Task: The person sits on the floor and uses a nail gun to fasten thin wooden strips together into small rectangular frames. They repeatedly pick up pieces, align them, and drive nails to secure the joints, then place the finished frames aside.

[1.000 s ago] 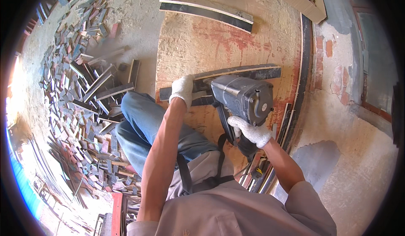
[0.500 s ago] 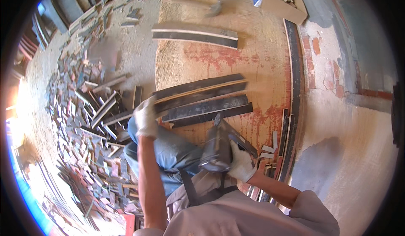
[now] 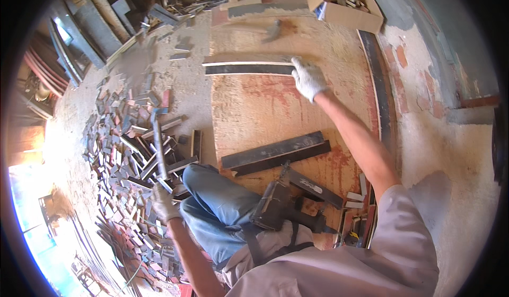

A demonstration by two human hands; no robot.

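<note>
My left hand (image 3: 165,206), in a white work glove, is out over the scrap pile with its fingers closed around a long narrow wooden strip (image 3: 158,146), blurred and seen nearly edge-on. My right hand (image 3: 309,79), also gloved, reaches far forward and grips the right end of a dark strip with a pale edge (image 3: 249,68) lying across the plywood board (image 3: 254,103). A black nail gun (image 3: 275,207) rests on my lap, its magazine pointing right. Two more dark strips (image 3: 275,153) lie on the board just beyond my knees.
A heap of short wood offcuts (image 3: 124,162) covers the floor at left. The hammer (image 3: 273,32) lies on the board's far part. A cardboard box of wood pieces (image 3: 350,13) stands at the far right. One long dark strip (image 3: 377,79) runs along the wall.
My right hand has let go of the nail gun and moved forward onto the far strip. My left hand has swung a strip from above the board leftward over the pile.
</note>
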